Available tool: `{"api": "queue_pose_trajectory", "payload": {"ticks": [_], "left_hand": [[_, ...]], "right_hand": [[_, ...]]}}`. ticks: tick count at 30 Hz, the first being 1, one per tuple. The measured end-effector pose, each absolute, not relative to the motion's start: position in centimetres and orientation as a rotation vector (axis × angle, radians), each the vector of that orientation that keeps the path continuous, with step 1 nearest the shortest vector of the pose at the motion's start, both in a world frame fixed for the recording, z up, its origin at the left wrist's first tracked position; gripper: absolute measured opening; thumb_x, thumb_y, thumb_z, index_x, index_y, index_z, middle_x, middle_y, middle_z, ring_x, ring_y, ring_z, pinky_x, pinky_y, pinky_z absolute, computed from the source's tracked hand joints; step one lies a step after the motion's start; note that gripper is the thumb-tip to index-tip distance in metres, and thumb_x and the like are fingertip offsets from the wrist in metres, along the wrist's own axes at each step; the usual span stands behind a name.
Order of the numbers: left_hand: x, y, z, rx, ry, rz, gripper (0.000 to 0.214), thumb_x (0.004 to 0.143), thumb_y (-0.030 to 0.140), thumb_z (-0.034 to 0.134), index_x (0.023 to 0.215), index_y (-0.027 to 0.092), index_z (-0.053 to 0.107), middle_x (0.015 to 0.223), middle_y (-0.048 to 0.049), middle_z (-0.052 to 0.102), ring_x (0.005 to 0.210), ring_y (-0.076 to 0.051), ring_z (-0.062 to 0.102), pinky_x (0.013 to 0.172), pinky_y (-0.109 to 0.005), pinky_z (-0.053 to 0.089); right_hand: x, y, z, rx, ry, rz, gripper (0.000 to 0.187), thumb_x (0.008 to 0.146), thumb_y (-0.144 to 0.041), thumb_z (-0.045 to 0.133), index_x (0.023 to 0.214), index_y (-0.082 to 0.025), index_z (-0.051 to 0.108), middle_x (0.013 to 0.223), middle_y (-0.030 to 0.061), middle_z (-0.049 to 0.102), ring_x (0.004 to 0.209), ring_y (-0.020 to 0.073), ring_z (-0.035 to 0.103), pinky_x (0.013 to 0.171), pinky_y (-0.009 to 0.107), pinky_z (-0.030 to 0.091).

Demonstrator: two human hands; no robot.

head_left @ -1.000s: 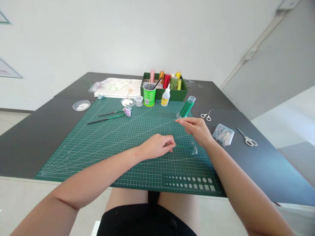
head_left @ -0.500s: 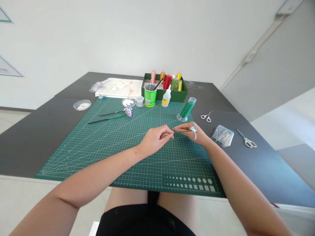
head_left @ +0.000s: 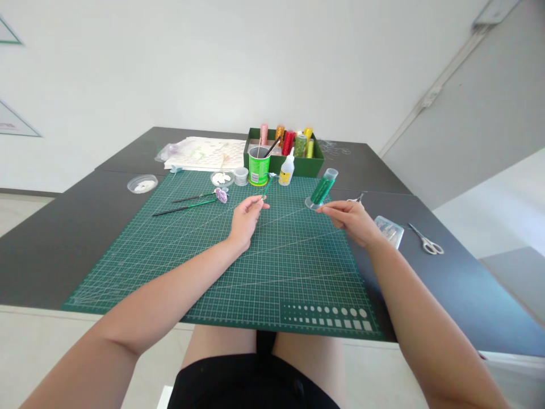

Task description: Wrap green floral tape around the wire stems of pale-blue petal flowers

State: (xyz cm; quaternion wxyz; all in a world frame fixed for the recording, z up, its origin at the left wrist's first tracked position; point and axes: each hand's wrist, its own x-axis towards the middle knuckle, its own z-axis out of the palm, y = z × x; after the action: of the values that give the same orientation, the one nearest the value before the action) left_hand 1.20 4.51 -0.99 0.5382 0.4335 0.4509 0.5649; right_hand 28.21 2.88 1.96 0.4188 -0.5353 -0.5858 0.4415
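Observation:
My left hand (head_left: 247, 217) is closed in a pinch on a thin green-wrapped stem (head_left: 267, 186). The stem points up and away, with a small pale blue flower at its top, in front of the green can. My right hand (head_left: 351, 220) is closed, thumb and forefinger pressed together at the near edge of the clear base under a spool of green thread (head_left: 323, 188). Whatever lies between those fingertips is too small to make out. Both hands are over the green cutting mat (head_left: 238, 284). On the mat's left lies a purple flower (head_left: 221, 195) beside two dark, green-wrapped sticks (head_left: 183, 208).
At the back stand the green can (head_left: 259, 170) with tools, a glue bottle (head_left: 286, 170) and a green box (head_left: 313, 166) of coloured spools. To the right lie a clear plastic case (head_left: 390, 230) and scissors (head_left: 431, 245). Small dishes with white pieces (head_left: 221, 179) sit left of the can.
My hands have moved apart. The left went left and away, turning the stem from lying sideways to pointing upward; the right let go of the stem and moved right, near the spool's base.

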Motion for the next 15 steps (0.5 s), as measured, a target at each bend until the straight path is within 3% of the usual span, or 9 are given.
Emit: {"api": "queue_pose_trajectory", "payload": {"ticks": [5,10,15], "left_hand": [[0.1,6.3,-1.1,0.906,1.096,1.431,0.018,0.088,0.023,0.067,0.104,0.015,0.073,0.083,-0.0048,0.074,0.054,-0.007,0.039,0.046,-0.017,0.028],[-0.4,6.9,-1.0,0.877,1.12,1.449,0.018,0.088,0.023,0.068,0.103,0.016,0.073,0.083,-0.0044,0.074,0.053,-0.007,0.038,0.044,-0.016,0.025],[-0.4,6.9,-1.0,0.886,1.115,1.456,0.015,0.088,0.022,0.066,0.1,0.016,0.073,0.082,-0.0037,0.073,0.053,-0.007,0.039,0.045,-0.017,0.025]], "right_hand": [[33.0,3.2,3.3,-1.421,-1.298,0.759,0.03,0.071,-0.043,0.08,0.08,-0.014,0.08,0.049,-0.0038,0.042,0.05,0.0104,0.028,0.052,0.032,0.017],[37.9,1.9,5.1,-1.653,-1.131,0.323,0.013,0.08,-0.022,0.074,0.083,-0.012,0.081,0.048,-0.0034,0.039,0.05,0.0119,0.028,0.056,0.036,0.018],[43.1,1.3,4.5,-1.936,-0.825,-0.181,0.022,0.077,-0.006,0.068,0.09,-0.01,0.085,0.049,-0.0023,0.042,0.049,0.0148,0.035,0.056,0.037,0.029]]}}
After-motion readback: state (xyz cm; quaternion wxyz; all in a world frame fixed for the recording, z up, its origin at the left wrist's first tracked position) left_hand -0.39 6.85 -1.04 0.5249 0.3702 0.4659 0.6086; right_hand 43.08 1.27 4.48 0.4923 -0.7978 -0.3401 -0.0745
